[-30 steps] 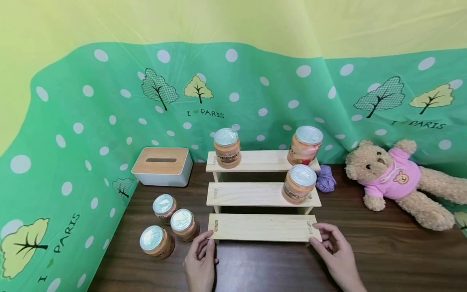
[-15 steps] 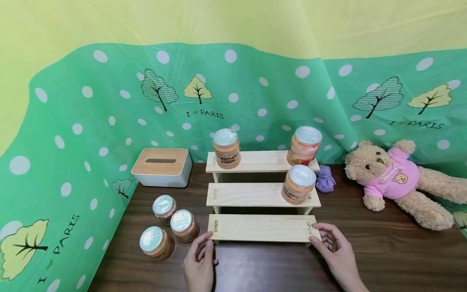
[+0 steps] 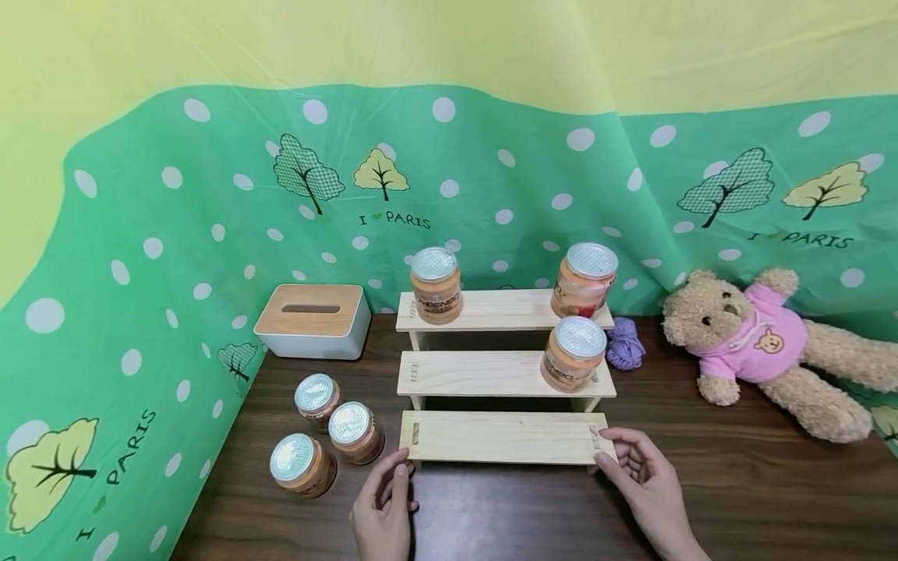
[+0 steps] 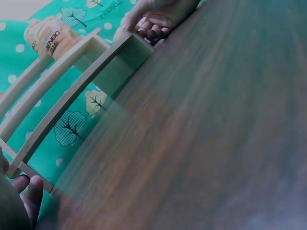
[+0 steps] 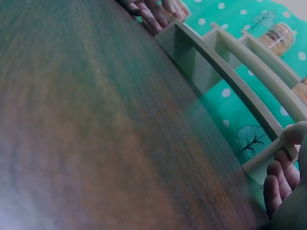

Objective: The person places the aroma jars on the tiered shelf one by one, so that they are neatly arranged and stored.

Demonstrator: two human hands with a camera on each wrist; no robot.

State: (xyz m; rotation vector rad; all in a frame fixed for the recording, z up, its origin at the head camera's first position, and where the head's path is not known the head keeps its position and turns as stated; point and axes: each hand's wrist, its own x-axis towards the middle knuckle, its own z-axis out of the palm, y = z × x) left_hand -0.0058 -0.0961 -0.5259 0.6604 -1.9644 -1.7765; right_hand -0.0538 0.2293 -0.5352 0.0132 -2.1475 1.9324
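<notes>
A three-step wooden display rack stands on the table, seen from above in the head view. My left hand is at the lowest step's left front corner, index finger and thumb on it. My right hand grips the right front corner, thumb in front and index finger on top. Both wrist views show curled fingers at the step's ends. Jars with silvery lids stand upright: one jar at the top step's left, another jar at its right, and a third jar at the middle step's right.
Left of the rack, three more jars stand grouped on the dark wooden table. Behind them is a tissue box with a wooden lid. Purple yarn and a teddy bear lie to the right. Green patterned cloth hangs behind.
My left hand has shifted very slightly down and left at the corner. The right hand, the rack and the jars look unmoved.
</notes>
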